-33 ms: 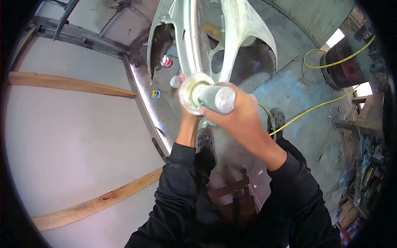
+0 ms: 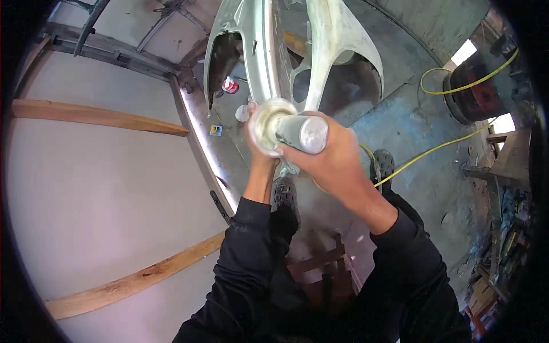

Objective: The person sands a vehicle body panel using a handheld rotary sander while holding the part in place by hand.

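Note:
My right hand (image 2: pixel 334 157) is closed around a grey cylinder (image 2: pixel 302 133) with a pale flat end. The cylinder joins a whitish round piece (image 2: pixel 264 127), smeared by motion; what kind of tool this is, I cannot tell. My left hand (image 2: pixel 257 157) grips the round piece from its left side, its thumb tip showing at the rim and most of its fingers hidden behind. Just beyond the hands stand large whitish car body panels (image 2: pixel 326 48) with curved cut-outs. Pale greenish material shows below the round piece.
A yellow hose (image 2: pixel 434 154) runs across the floor on the right, toward a dark red, drum-like tank (image 2: pixel 477 86). On the floor at the left lie a red-and-white can (image 2: pixel 230 85), a white round lid (image 2: pixel 242 113) and a small yellow-blue packet (image 2: pixel 215 130). A white wall with wooden battens (image 2: pixel 103 118) borders the left.
The grey cylinder and my right hand have shifted slightly to the right. The hose near my right hand has moved a little, and an orange-yellow bit now shows below that hand.

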Demonstrator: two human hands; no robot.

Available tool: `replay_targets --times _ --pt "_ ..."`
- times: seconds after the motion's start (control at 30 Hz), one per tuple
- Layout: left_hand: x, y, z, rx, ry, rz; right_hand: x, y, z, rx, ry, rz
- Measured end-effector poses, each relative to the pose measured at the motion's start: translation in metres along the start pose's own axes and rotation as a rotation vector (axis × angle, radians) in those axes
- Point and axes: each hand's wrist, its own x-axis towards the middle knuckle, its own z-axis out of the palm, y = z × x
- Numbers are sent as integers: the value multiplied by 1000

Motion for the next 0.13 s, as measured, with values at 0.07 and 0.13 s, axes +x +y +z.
replay_targets --times 0.07,0.13 --pt "8 -6 -23 185 -112 222 1 -8 0 56 -4 20" --pt "16 -11 -39 38 -217 66 -3 2 6 -35 15 -103"
